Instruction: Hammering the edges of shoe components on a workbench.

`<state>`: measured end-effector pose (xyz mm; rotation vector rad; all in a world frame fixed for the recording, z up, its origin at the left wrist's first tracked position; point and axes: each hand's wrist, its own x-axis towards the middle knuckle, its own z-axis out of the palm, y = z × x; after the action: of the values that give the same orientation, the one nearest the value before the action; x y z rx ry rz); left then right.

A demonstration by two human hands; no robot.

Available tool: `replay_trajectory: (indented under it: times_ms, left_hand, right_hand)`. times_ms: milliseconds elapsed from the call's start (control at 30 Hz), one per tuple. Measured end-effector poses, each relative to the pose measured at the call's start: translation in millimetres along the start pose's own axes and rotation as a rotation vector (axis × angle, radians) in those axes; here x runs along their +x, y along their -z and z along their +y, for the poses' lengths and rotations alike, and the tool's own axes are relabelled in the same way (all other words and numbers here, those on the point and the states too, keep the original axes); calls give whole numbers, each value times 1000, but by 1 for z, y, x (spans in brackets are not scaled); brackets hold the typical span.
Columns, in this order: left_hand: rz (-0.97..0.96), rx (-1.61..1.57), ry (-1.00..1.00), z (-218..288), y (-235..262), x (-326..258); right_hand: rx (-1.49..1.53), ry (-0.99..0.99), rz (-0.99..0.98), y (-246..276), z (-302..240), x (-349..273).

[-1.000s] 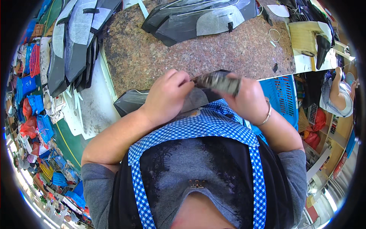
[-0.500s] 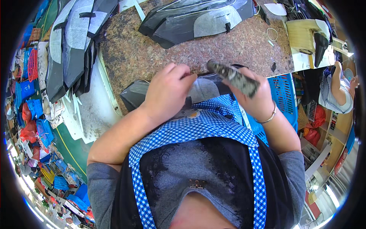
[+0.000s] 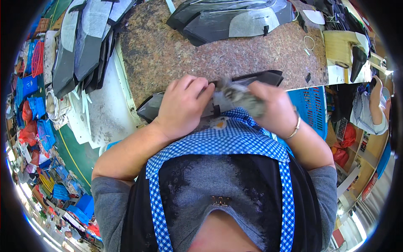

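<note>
A black, leather-like panel (image 3: 270, 78) with a pale grey backing patch lies along the near edge of the stone slab, partly over my lap. Fingers curled, my left hand (image 3: 181, 107) pinches the panel's upper edge, with thumb and index finger together. My right hand (image 3: 275, 107) is closed around a thick, mottled grey hand tool (image 3: 243, 100), smeared by motion. The tool's far end is close to my left fingertips, over the panel; whether it touches cannot be made out. My hands cover the panel's middle.
Beyond my hands, the speckled stone slab (image 3: 189, 59) carries more black panels with grey patches (image 3: 252, 25). Another stack (image 3: 88, 46) hangs at the left. A yellowish roll (image 3: 339, 48) stands at the right, above a blue plastic basket (image 3: 312, 107). Another person (image 3: 373, 105) sits far right.
The tool in my right hand has swung left and nearer to my left fingertips. My left hand keeps its pinch on the panel. The whole view has shifted slightly.
</note>
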<state>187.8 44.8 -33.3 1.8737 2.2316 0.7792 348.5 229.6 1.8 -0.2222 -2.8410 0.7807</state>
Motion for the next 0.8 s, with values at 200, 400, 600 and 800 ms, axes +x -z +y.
replay_trajectory:
  times_ms: [200,400,600,800]
  left_hand:
    - [3,44,3,-17,15,-23]
    - [-12,-21,66,-28,24,-35]
    - [45,17,-13,-39,31,-46]
    - [-22,5,18,-53,43,-56]
  right_hand:
    - [-48,-3,-90,-6,3,11]
    - [-88,55,-215,-13,-17,37]
    - [-84,232,-255,-27,-41,41]
    - [-107,131,-160,-28,-45,57]
